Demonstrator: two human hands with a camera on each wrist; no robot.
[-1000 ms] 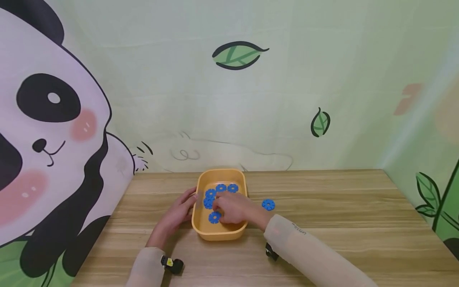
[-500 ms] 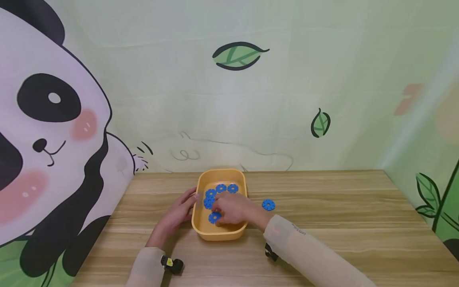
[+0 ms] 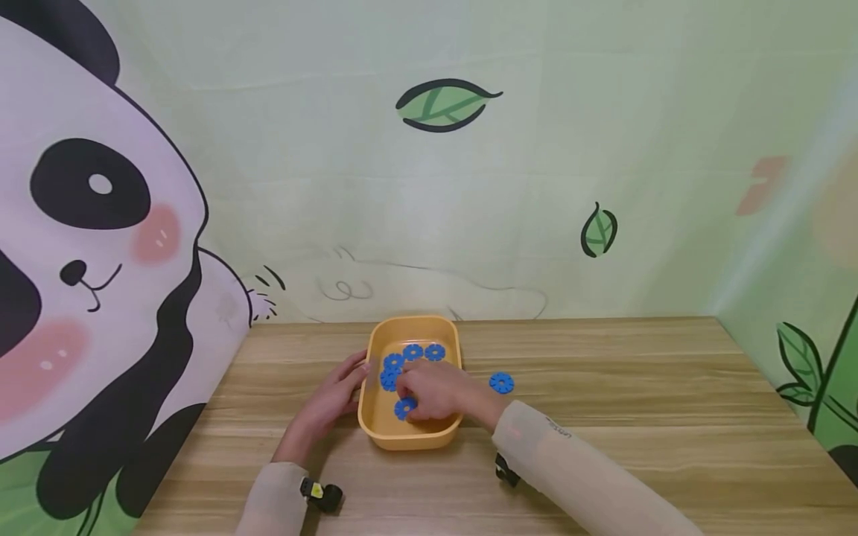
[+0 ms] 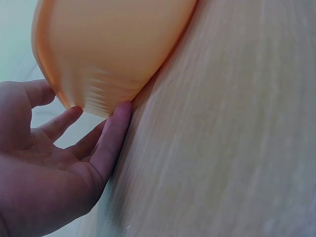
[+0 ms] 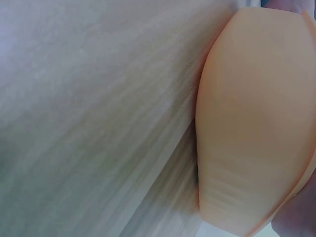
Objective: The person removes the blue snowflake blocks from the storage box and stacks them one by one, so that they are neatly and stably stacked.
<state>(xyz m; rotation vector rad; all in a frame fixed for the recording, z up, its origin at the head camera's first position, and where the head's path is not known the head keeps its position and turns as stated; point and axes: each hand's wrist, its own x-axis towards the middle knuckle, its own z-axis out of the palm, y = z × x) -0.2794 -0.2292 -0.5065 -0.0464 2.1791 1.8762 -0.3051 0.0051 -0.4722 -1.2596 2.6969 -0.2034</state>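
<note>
A yellow plastic tray [image 3: 412,441] stands on the wooden table with several blue notched interlocking discs [image 3: 412,352] lying in it. My left hand [image 3: 333,394] rests along the tray's left side. In the left wrist view its fairly straight fingers [image 4: 116,136] touch the outer wall low down, with the thumb up at the rim. My right hand [image 3: 436,388] reaches over the right rim into the tray, fingers bent downward. Its thumb and forefinger are at the edges of the nearest blue disc [image 3: 404,409]; part of that disc is hidden behind the hand.
One more blue disc [image 3: 501,383] lies on the table [image 3: 603,387] to the right of the tray, just beyond the right wrist. A green printed cloth wall [image 3: 322,186] with a panda picture rises behind the table's back edge.
The nearest blue disc has shifted slightly right and toward me at the right hand's fingertips, and has turned a little. The left hand and the tray have stayed in place.
</note>
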